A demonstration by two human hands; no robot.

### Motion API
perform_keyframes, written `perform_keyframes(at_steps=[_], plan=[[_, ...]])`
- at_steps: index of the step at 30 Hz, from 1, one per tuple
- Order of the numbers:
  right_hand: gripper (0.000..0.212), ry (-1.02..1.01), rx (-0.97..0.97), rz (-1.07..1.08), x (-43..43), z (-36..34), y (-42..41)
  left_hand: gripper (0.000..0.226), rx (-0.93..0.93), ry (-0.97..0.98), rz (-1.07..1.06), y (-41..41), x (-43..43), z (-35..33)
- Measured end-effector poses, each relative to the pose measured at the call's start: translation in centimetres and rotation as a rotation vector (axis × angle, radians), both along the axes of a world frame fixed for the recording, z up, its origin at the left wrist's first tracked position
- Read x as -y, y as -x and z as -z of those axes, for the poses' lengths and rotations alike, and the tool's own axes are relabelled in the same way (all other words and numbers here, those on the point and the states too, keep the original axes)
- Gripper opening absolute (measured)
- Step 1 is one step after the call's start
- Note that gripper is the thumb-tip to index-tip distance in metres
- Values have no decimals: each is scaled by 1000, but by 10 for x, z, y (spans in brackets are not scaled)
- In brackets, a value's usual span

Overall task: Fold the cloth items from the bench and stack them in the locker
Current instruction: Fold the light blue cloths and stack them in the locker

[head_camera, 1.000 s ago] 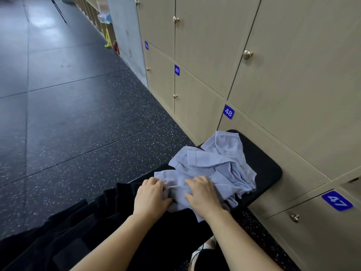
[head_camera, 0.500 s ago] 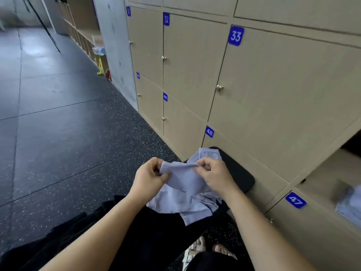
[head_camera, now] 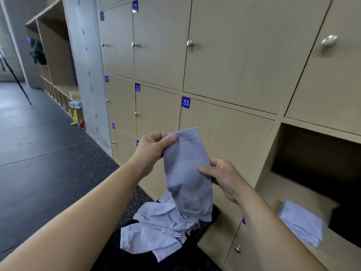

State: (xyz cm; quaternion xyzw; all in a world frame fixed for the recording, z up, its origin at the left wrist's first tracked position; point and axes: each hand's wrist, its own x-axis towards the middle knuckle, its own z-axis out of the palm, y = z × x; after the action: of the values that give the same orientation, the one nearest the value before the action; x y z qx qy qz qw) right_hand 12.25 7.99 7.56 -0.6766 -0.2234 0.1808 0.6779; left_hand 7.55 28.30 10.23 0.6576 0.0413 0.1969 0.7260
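A pale blue-grey cloth (head_camera: pixel 187 173) hangs in the air in front of the lockers. My left hand (head_camera: pixel 154 148) pinches its top edge. My right hand (head_camera: pixel 220 176) grips its right side lower down. Below it, a crumpled heap of the same cloths (head_camera: pixel 158 229) lies on the black bench (head_camera: pixel 207 231). An open locker (head_camera: pixel 316 159) is at the right, and a blurred stack of folded cloths (head_camera: pixel 300 223) lies on its floor.
Closed beige locker doors with metal knobs and blue number plates, such as 33 (head_camera: pixel 185 102), fill the wall ahead. A grey concrete pillar (head_camera: pixel 86 75) stands to the left, with open cubbies behind it. Dark speckled floor (head_camera: pixel 48 163) stretches left of the bench.
Both hands have lifted one cloth off the heap on the bench and raised it in front of the lockers. My view has tilted up and right, bringing the open locker into sight.
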Motion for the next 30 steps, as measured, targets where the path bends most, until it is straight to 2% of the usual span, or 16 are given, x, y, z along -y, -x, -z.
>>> perform_keyframes(at_steps=[2,5,8,9,10,13,17,19,22,24,27,30], plan=[[11,86,-11,-38,11,-5,7,17,-14,-28,24,-3,8,-12],[4,26,-36,-7,20,-13,14,36,-14,39,38,-2,18,-23],[7,-114,-22,55,25,-32,18,82,-135,148,175,2,23,-19],[8,-144,-8,74,26,-38,17,93,-209,158,241,3,24,-15],[9,-167,0,94,26,-45,17,95,-275,153,298,6,27,-11],[10,-193,17,165,29,-60,11,74,-330,84,337,9,37,-1],[11,-82,-7,131,43,-71,6,23,-159,50,214,9,52,-8],[15,6,-54,77,54,-72,7,20,-116,44,170,9,55,-13],[15,154,-36,157,66,-75,11,16,-69,9,105,11,60,-17],[7,151,26,231,72,-79,13,15,-21,-47,49,15,68,-21],[15,93,131,358,79,-84,13,17,50,-106,-45,18,79,-28],[19,75,262,477,83,-89,13,14,83,-149,-49,16,85,-40]])
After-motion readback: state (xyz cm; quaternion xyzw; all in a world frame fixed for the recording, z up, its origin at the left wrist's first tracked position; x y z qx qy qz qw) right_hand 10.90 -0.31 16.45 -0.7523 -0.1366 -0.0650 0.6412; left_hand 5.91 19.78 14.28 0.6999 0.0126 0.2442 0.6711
